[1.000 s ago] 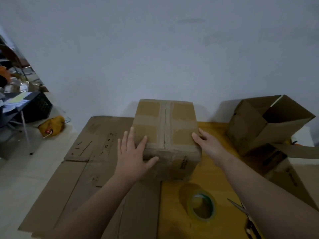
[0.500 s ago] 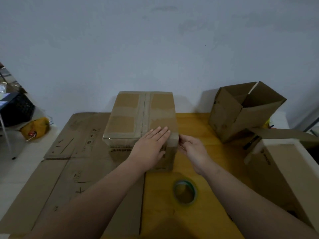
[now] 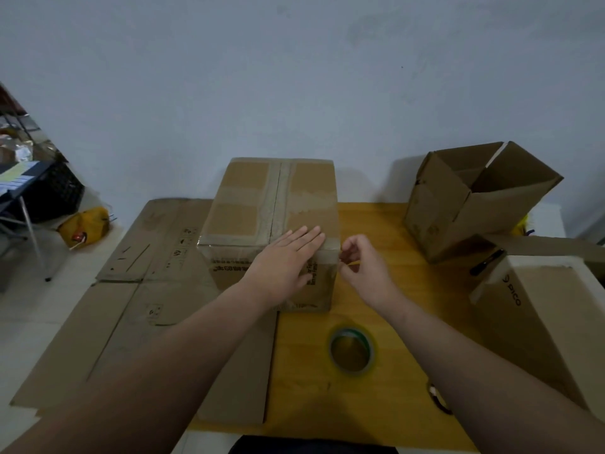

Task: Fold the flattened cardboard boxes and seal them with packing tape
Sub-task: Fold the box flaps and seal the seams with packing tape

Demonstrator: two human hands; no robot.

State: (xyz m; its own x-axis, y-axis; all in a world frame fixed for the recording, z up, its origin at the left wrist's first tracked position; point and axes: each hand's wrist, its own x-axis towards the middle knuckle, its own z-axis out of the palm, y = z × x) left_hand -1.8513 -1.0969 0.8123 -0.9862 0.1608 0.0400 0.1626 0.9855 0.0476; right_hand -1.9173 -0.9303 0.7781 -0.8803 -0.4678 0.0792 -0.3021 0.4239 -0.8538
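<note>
A closed, taped cardboard box (image 3: 255, 204) stands at the middle of the yellow table (image 3: 376, 231). My left hand (image 3: 288, 260) lies flat with straight fingers on the box's near right corner, over the tape strip along the front edge. My right hand (image 3: 363, 267) hovers just right of that corner with fingers loosely curled; whether it pinches a tape end I cannot tell. A roll of green-edged packing tape (image 3: 352, 350) lies flat on the table in front of the box.
Flattened cardboard sheets (image 3: 131, 309) cover the table's left side. An open box (image 3: 471, 198) lies tipped at the back right, and a closed box (image 3: 556, 322) stands at the right edge. Scissors (image 3: 437, 398) peek out under my right forearm. A yellow bag (image 3: 83, 226) sits on the floor at left.
My left hand slid from the box's left front corner to its right front corner along the tape. My right hand came off the box's right side and now hovers beside the corner.
</note>
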